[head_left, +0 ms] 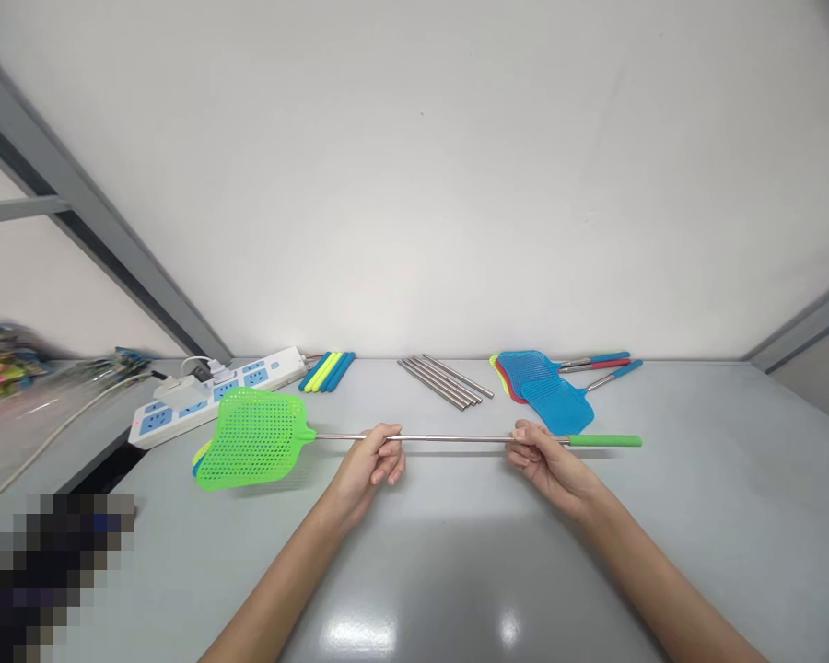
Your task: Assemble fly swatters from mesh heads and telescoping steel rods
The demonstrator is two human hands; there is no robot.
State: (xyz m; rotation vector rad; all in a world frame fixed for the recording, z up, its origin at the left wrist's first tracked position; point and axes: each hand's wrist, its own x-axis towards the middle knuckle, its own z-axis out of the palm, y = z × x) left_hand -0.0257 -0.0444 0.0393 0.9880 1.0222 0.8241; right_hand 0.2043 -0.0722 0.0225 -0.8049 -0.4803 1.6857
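Wall: pale (414,184), behind everything.
Tabletop: grey (718,479), carries the lot; glare at the near edge.
Green swatter: (421,437) held crosswise in front of the person, apparently just above the tabletop (shadow underneath), mesh head to the left, green handle to the right, metal shaft looks drawn out.
Swatter step: I'd call it handling the telescopic shaft at length, head and handle both on; whether it is being pulled or just checked, can't tell from here.
Power strip: white (255,378), left, plugs in, partly behind the green head.
Swatter pile: (556,405) back right, blue heads on top, red and yellow peeking out; blue and red handles.
Left hand: (377,465) grip closed round the thin shaft, toward the head.
Right hand: (545,465) grip closed on the shaft just short of the green handle.
Hands' next move: as I judge it, calls for both grips in line, force straight along the shaft, no bending; head clear of the strip.
Steel rods: (442,384) loose bunch, back middle, slanted.
Coloured tubes: (330,371) blue and yellow, side by side, left of the rods.
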